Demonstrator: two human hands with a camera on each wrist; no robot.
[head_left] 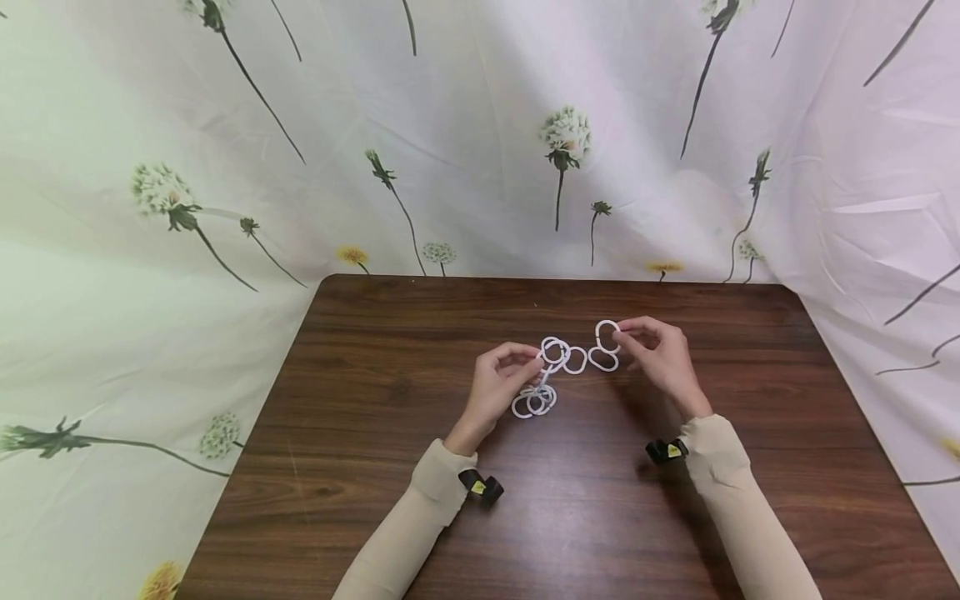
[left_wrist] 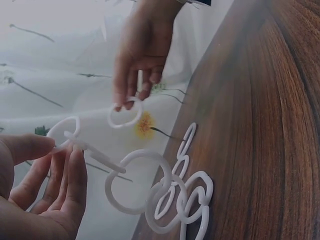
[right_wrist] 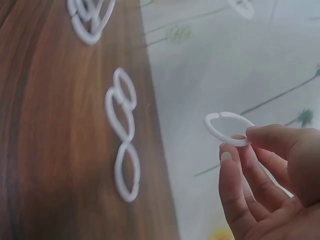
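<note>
White plastic chain links are spread between the two hands. My left hand [head_left: 498, 382] pinches one link [left_wrist: 78, 125] between thumb and fingertips. From it hangs a chain of several joined links [left_wrist: 166, 162], some dangling lower in a cluster [head_left: 513, 407]. Off to the right, my right hand [head_left: 666, 360] holds a single link [right_wrist: 212, 134] by its edge, thumb against fingers. That link has a small gap in its ring and looks apart from the others. Three links [right_wrist: 117, 175] appear in a row over the tabletop in the right wrist view; their joins are hard to make out.
Both hands are above the far half of a dark brown wooden table [head_left: 360, 417]. Right behind its back edge hangs a white cloth [head_left: 480, 167] printed with dandelions, which also runs along both sides. Black wrist cameras [head_left: 483, 487] are worn on both sleeves.
</note>
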